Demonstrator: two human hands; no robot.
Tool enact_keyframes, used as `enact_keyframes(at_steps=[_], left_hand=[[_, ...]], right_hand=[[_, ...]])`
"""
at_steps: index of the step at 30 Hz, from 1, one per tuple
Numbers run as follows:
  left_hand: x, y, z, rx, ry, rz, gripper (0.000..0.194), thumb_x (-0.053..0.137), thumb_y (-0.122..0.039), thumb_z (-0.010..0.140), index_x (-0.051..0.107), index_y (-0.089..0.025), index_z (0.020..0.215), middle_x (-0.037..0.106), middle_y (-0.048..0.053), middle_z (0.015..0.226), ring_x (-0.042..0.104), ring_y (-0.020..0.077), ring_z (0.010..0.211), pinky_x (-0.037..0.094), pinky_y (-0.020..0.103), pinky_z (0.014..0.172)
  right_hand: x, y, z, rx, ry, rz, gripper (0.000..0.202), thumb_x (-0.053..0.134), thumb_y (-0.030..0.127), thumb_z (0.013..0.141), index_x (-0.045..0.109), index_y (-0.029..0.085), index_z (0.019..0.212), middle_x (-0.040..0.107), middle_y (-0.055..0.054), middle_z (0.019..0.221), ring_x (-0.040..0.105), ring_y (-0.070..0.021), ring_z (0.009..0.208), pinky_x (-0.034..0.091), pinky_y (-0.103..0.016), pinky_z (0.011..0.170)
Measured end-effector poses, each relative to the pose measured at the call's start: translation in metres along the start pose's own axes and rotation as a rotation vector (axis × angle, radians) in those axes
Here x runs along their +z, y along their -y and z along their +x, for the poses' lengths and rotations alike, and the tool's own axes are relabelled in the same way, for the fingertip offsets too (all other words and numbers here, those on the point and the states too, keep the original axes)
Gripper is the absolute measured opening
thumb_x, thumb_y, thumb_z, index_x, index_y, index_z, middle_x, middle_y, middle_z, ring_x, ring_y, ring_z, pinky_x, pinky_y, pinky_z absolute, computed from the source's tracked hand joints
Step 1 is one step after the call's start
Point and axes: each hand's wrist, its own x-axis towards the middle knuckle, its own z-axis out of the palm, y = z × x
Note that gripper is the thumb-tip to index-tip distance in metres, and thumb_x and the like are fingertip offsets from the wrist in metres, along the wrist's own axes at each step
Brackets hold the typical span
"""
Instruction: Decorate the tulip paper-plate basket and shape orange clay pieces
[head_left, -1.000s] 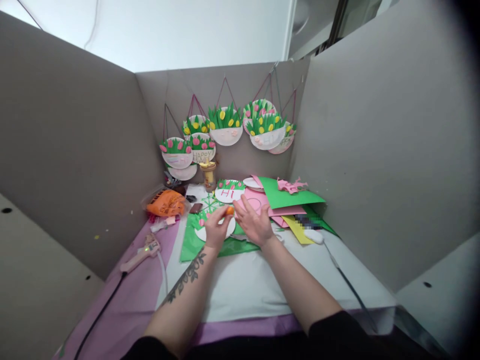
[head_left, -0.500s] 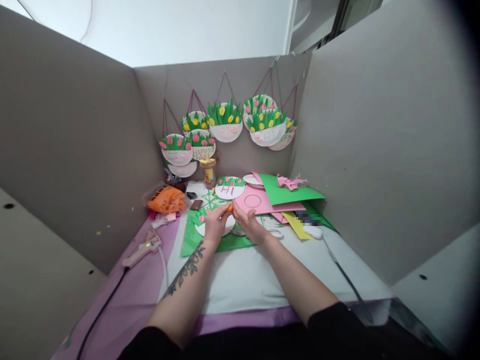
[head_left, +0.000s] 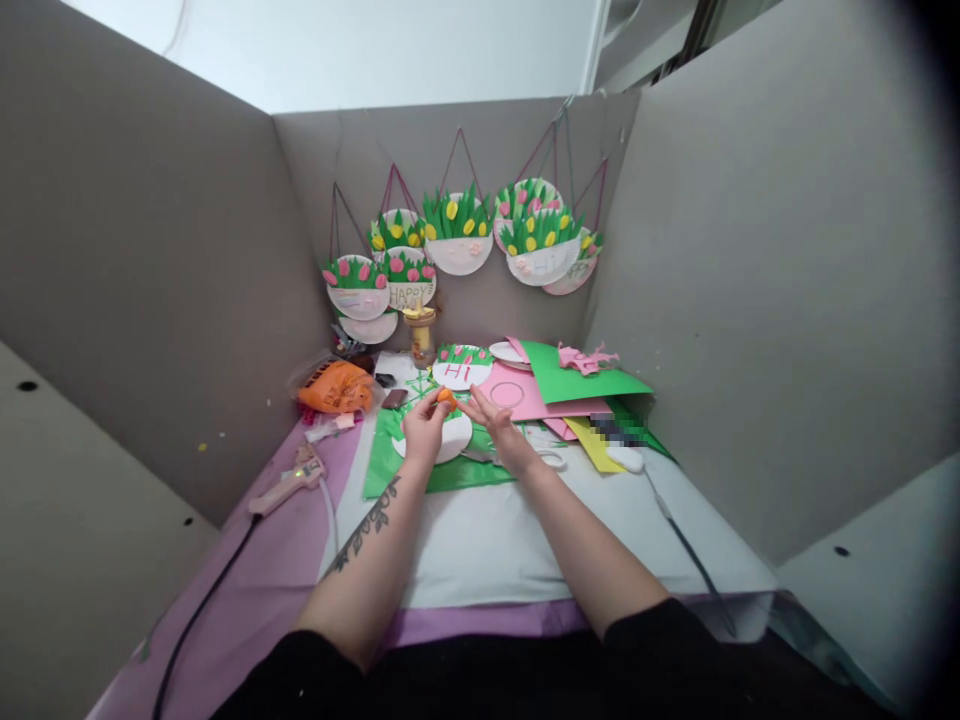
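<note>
A small rounded orange piece is pinched in the fingertips of my left hand; its exact kind is too small to make out. Beside it, my right hand has its fingers stretched out, with the fingertips close to the orange piece. Under both hands lies a white paper-plate basket with green paper leaves, partly hidden by my left hand. It rests on a green sheet. White-handled scissors lie just past my right wrist.
At the left lies a pink glue gun with its cord, near an orange bag. A "Hi" plate and a jar stand behind. Green card and pink card are stacked right. Several plate baskets hang on the back panel.
My hands have drawn slightly apart, and the right fingers have spread. More of the orange piece shows in my left fingertips. The whole view has shifted a little.
</note>
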Motion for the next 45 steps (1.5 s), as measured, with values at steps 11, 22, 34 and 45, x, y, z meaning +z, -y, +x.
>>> enact_keyframes(at_steps=[11,22,34,45], left_hand=[[-0.012,-0.009,0.005,0.129,-0.166,0.033,0.043,0.064,-0.04,0.077,0.065,-0.014,0.111,0.069,0.011,0.104,0.066,0.0201,0.091,0.053,0.034,0.08],[-0.01,-0.014,-0.004,0.521,-0.034,0.371,0.029,0.054,-0.032,0.086,0.066,-0.021,0.11,0.069,0.008,0.108,0.063,0.0195,0.1,0.049,0.035,0.091],[-0.007,-0.016,-0.007,0.632,0.149,0.436,0.025,0.054,-0.027,0.087,0.067,-0.025,0.109,0.069,0.006,0.109,0.064,0.0189,0.102,0.05,0.035,0.092],[-0.001,-0.014,-0.017,0.801,0.089,0.465,0.031,0.056,-0.02,0.086,0.064,-0.027,0.115,0.067,0.006,0.114,0.064,0.0188,0.103,0.051,0.034,0.091]], right_hand=[[-0.003,0.02,0.002,0.145,0.0,0.406,0.1,0.006,0.085,0.071,0.042,0.019,0.137,0.062,-0.013,0.122,0.046,-0.0277,0.126,0.019,-0.049,0.109],[-0.01,0.02,0.0,0.158,-0.025,0.432,0.101,0.0,0.084,0.07,0.025,0.021,0.145,0.064,-0.012,0.12,0.058,-0.0246,0.112,0.03,-0.045,0.104],[-0.007,0.023,-0.003,0.156,0.065,0.419,0.1,0.004,0.085,0.069,0.027,0.024,0.144,0.061,-0.012,0.124,0.051,-0.0239,0.121,0.027,-0.046,0.105],[0.003,0.02,-0.002,0.172,0.119,0.467,0.1,0.003,0.087,0.067,0.051,0.025,0.129,0.04,-0.006,0.144,0.033,-0.024,0.134,0.035,-0.042,0.103]])
